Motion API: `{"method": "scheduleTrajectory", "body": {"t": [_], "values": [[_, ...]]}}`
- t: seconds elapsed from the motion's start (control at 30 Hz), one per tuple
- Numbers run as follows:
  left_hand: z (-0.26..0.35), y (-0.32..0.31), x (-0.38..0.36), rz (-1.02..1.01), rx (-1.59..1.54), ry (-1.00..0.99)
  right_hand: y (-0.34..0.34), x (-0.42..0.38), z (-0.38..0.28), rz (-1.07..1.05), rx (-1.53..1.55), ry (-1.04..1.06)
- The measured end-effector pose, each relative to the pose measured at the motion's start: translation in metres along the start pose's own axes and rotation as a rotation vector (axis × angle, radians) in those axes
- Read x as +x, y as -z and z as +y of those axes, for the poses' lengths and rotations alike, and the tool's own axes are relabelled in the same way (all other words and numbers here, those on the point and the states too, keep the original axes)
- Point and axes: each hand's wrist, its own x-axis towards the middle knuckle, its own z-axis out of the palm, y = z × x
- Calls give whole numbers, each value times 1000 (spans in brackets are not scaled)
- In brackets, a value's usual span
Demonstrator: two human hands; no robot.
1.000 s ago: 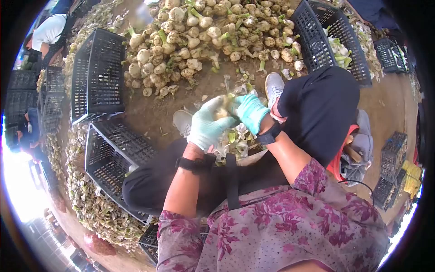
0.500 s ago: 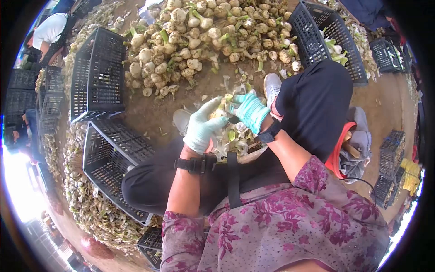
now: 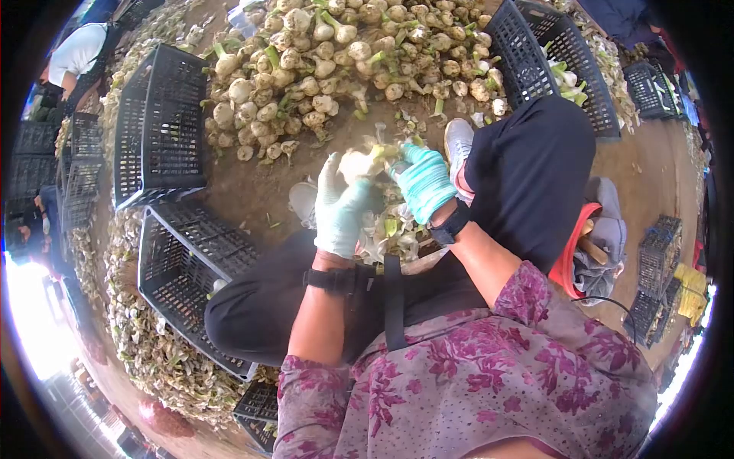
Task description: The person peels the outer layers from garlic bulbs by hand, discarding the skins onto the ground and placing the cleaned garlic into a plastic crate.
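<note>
With fingers of the left hand [image 3: 341, 214] partly open and bent around a pale bulb [image 3: 356, 164], holding it up between the loose peelings [image 3: 388, 237] and the heap of bulbs [image 3: 325, 70]. Curled tighter on the right hand [image 3: 423, 183], beside the stalk end; too blurred to tell what is gripped. Probably light and firm, with papery skin liable to slip or tear; best held round the plump middle.

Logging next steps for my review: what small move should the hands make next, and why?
Probably a gentle pull by the teal-gloved right hand on the yellowish, papery wisps: the pale-gloved left hand supports the round, whitish garlic bulb they trail from, and the right fingers are beside them.
</note>
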Motion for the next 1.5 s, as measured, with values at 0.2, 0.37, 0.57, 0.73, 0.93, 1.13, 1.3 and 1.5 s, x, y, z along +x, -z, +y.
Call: {"method": "scheduleTrajectory", "body": {"t": [0.2, 0.37, 0.57, 0.73, 0.93, 1.13, 1.3, 1.5], "values": [[6, 21, 9, -141, -413, 421, 14, -8, -5, -32, -92, 331], [12, -1, -2, -60, -173, 59, 27, -15, -16, 17, -401, 522], [26, 8, -1, -178, -197, 123, -40, 23, 101, 67, -181, 5], [46, 5, -7, -296, -385, 233, 5, 13, 48, 421, -292, 93], [41, 4, -5, -169, -403, 253, 39, 11, -14, -382, 57, -24], [36, 20, 3, -338, -340, 324, 36, 4, -14, -480, 585, -153], [34, 23, 5, -307, -324, 318, 41, 4, -18, -383, 276, -147], [35, 14, 2, -224, -202, 303, 28, 0, -4, -280, 22, 143]]}}
